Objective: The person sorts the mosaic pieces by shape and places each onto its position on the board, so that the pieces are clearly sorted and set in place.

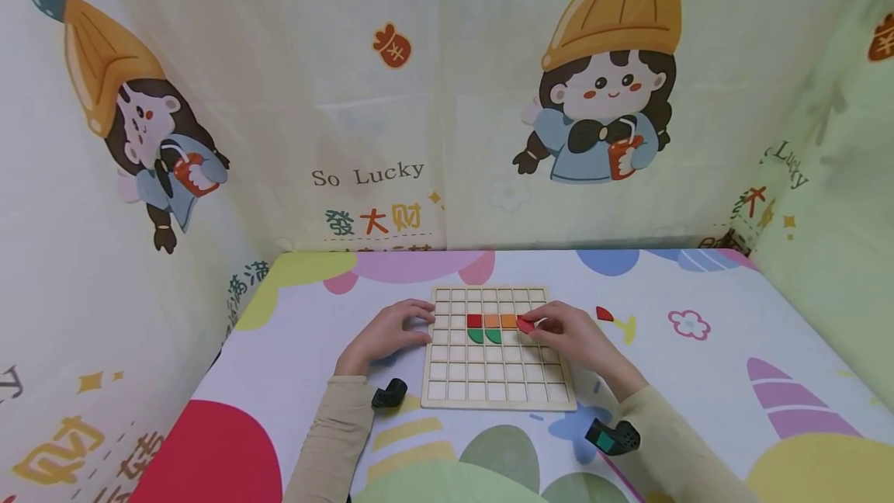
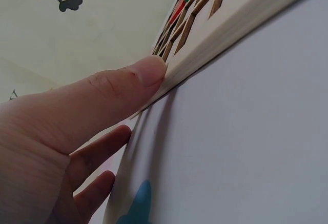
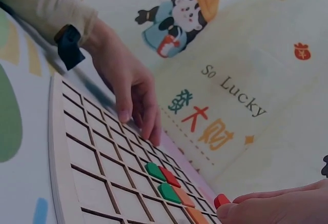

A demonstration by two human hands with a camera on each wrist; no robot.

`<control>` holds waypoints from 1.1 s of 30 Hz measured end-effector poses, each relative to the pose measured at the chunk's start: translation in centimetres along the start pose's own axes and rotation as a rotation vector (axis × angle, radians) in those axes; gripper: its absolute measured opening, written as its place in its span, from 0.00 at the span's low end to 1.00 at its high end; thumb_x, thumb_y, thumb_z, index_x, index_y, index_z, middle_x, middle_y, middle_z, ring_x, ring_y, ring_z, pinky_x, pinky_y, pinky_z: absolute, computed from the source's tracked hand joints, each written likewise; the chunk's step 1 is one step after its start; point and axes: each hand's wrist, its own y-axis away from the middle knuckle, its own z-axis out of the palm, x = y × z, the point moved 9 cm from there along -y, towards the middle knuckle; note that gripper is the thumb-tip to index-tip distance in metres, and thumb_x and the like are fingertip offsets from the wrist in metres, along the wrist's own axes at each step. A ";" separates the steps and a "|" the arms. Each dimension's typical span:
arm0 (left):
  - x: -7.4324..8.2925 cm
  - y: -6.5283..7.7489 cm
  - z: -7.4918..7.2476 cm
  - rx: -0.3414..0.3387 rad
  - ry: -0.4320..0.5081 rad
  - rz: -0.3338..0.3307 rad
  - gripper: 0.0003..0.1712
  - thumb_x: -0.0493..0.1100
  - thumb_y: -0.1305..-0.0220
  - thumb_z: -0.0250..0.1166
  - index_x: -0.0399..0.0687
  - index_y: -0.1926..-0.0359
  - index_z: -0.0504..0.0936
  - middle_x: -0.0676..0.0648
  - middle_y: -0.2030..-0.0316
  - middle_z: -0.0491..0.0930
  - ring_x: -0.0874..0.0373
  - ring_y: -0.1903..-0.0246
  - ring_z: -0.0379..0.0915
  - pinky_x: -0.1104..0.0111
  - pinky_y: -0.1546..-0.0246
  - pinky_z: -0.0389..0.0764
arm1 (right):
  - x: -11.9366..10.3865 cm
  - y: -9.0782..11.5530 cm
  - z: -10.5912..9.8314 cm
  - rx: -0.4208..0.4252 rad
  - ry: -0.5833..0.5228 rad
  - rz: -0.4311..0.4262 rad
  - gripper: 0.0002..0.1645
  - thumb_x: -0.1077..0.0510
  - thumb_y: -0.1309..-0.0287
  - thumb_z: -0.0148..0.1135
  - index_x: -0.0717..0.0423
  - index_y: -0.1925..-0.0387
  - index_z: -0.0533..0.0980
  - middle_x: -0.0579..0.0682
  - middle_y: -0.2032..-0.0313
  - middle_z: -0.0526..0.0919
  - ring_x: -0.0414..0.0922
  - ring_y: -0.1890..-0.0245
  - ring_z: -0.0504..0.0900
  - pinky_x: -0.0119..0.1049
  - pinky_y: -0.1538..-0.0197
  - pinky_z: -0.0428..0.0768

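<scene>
A wooden grid board (image 1: pixel 447 392) lies on the table between the hands. One row of it holds a red square (image 1: pixel 475 320), a light orange square (image 1: pixel 492 320) and a darker orange square (image 1: pixel 508 320). Below the first two sit two green quarter-round pieces (image 1: pixel 476 335). My right hand (image 1: pixel 569 332) pinches a red piece (image 3: pixel 221 200) between thumb and fingers, right at the cell beside the darker orange square. At the board's left edge rests my left hand (image 1: pixel 391 332), its thumb (image 2: pixel 148 70) against the frame and its fingers relaxed.
A red quarter-round shape (image 1: pixel 604 314) shows on the table just right of my right hand. The tablecloth (image 1: pixel 698 379) carries colourful printed shapes. Behind the table's far edge hangs a patterned curtain (image 1: pixel 482 99), and more curtain encloses both sides.
</scene>
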 end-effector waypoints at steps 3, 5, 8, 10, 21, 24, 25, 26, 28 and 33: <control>-0.1 0.0 0.0 0.003 0.000 -0.004 0.17 0.41 0.43 0.73 0.46 0.52 0.85 0.50 0.40 0.76 0.51 0.35 0.65 0.55 0.32 0.63 | -0.1 -0.2 0.3 -0.001 -0.002 -0.002 0.16 0.56 0.43 0.70 0.51 0.52 0.83 0.47 0.55 0.82 0.43 0.60 0.81 0.35 0.54 0.82; -0.1 0.0 -0.1 0.004 0.000 0.000 0.17 0.41 0.43 0.73 0.46 0.52 0.85 0.51 0.40 0.76 0.51 0.35 0.65 0.55 0.32 0.63 | -0.2 -0.3 0.5 0.001 0.003 -0.004 0.16 0.56 0.44 0.71 0.52 0.52 0.83 0.47 0.55 0.82 0.43 0.60 0.81 0.37 0.53 0.83; 0.0 0.0 -0.1 0.007 -0.001 0.014 0.17 0.42 0.43 0.72 0.45 0.52 0.85 0.50 0.41 0.76 0.50 0.35 0.65 0.54 0.32 0.63 | -0.1 -0.6 0.8 0.004 0.009 -0.005 0.16 0.57 0.44 0.71 0.53 0.53 0.83 0.48 0.55 0.82 0.44 0.60 0.82 0.40 0.52 0.83; 0.1 0.0 -0.2 0.009 0.002 0.024 0.17 0.41 0.43 0.72 0.45 0.52 0.85 0.49 0.41 0.76 0.50 0.35 0.65 0.54 0.33 0.63 | 0.0 -0.7 0.9 0.001 0.013 0.008 0.15 0.57 0.43 0.70 0.53 0.53 0.83 0.48 0.55 0.82 0.45 0.59 0.82 0.41 0.52 0.83; 0.1 -0.1 -0.1 0.008 -0.005 0.027 0.17 0.41 0.43 0.73 0.44 0.51 0.85 0.49 0.40 0.76 0.50 0.35 0.65 0.54 0.32 0.62 | -0.1 -1.1 2.0 -0.038 0.074 0.006 0.14 0.59 0.44 0.70 0.54 0.55 0.84 0.44 0.61 0.81 0.40 0.64 0.78 0.36 0.56 0.81; 0.2 0.0 -0.1 0.007 -0.006 0.030 0.17 0.41 0.43 0.73 0.44 0.52 0.85 0.49 0.41 0.76 0.50 0.35 0.65 0.54 0.32 0.62 | -0.1 -1.1 2.4 -0.046 0.080 0.004 0.14 0.58 0.44 0.70 0.54 0.54 0.84 0.43 0.62 0.80 0.40 0.65 0.76 0.33 0.59 0.79; 0.2 0.0 -0.1 0.006 -0.005 0.028 0.17 0.41 0.43 0.73 0.44 0.52 0.85 0.49 0.40 0.76 0.50 0.35 0.65 0.54 0.32 0.62 | -0.1 -1.1 2.5 -0.048 0.083 0.004 0.14 0.58 0.44 0.70 0.54 0.54 0.84 0.43 0.62 0.80 0.39 0.65 0.76 0.33 0.60 0.79; 0.2 0.0 -0.1 0.006 -0.006 0.028 0.17 0.41 0.43 0.73 0.44 0.52 0.85 0.49 0.40 0.76 0.49 0.35 0.65 0.53 0.32 0.62 | -0.1 -1.1 2.6 -0.049 0.084 0.003 0.14 0.59 0.44 0.71 0.53 0.55 0.84 0.43 0.62 0.80 0.39 0.65 0.75 0.33 0.60 0.78; 0.1 0.0 -0.1 0.005 -0.001 0.025 0.17 0.41 0.43 0.73 0.44 0.52 0.85 0.49 0.40 0.76 0.50 0.35 0.65 0.54 0.32 0.62 | 0.0 -1.1 2.7 -0.047 0.091 0.002 0.14 0.59 0.44 0.71 0.53 0.55 0.84 0.43 0.62 0.80 0.39 0.66 0.75 0.33 0.61 0.78; 0.1 0.1 -0.1 0.006 0.005 0.019 0.17 0.41 0.43 0.73 0.44 0.52 0.85 0.50 0.41 0.76 0.51 0.35 0.65 0.54 0.32 0.62 | 0.1 -1.2 2.9 -0.037 0.111 -0.004 0.14 0.60 0.45 0.71 0.54 0.55 0.84 0.43 0.63 0.79 0.39 0.66 0.74 0.33 0.61 0.77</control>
